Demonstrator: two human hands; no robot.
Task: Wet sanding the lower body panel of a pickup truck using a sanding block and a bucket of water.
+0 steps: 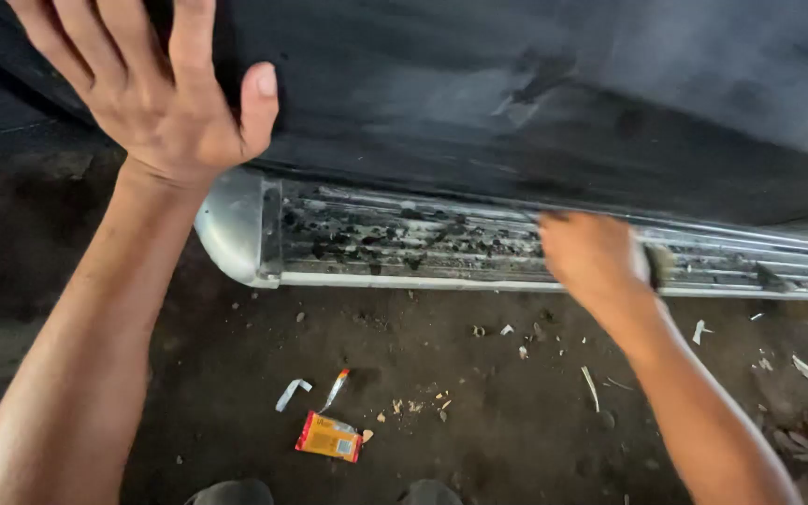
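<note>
My left hand [163,86] lies flat with fingers spread against the dark body panel [479,103] of a vehicle, above the rounded end of a silver running board [376,238]. The board's ribbed top is caked with dark mud clumps. My right hand [593,254] is closed on a small dark tool [658,265], perhaps a brush or scraper, pressed on the board's top about midway along it. Most of the tool is hidden behind the fist.
The ground below is dark dirt [479,411] strewn with litter: an orange wrapper [329,437], white paper strips [293,394] and small scraps. The tips of my shoes [236,493] show at the bottom edge.
</note>
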